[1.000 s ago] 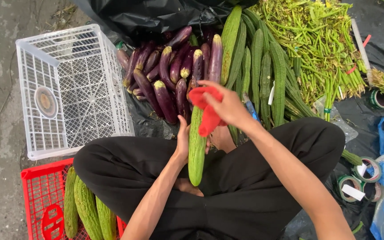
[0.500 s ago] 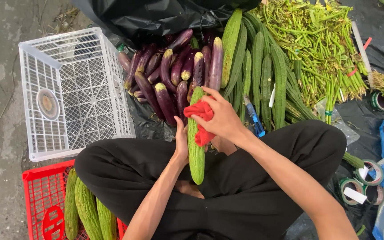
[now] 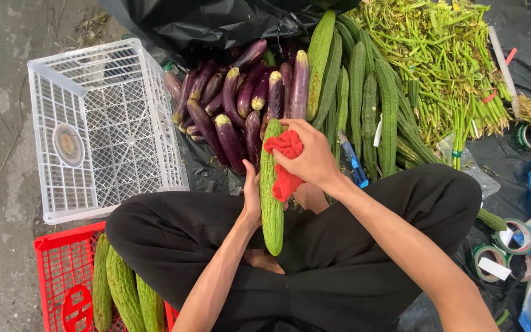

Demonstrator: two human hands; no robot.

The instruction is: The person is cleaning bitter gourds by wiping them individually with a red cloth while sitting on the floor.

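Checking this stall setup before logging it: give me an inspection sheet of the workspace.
Surface: black sheeting on concrete ground.
Job's things: bitter gourd held upright; red cloth pressed against it.
Clutter: purple eggplants, long green gourds, green stalks, tape rolls.
Grippers: left hand steadies the gourd; right hand grips the cloth.
Cables: nothing seen.
Surroundings: empty white crate; red crate holding gourds.

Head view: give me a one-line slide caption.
Left hand steadies a bitter gourd while the right hand presses a red cloth against it.
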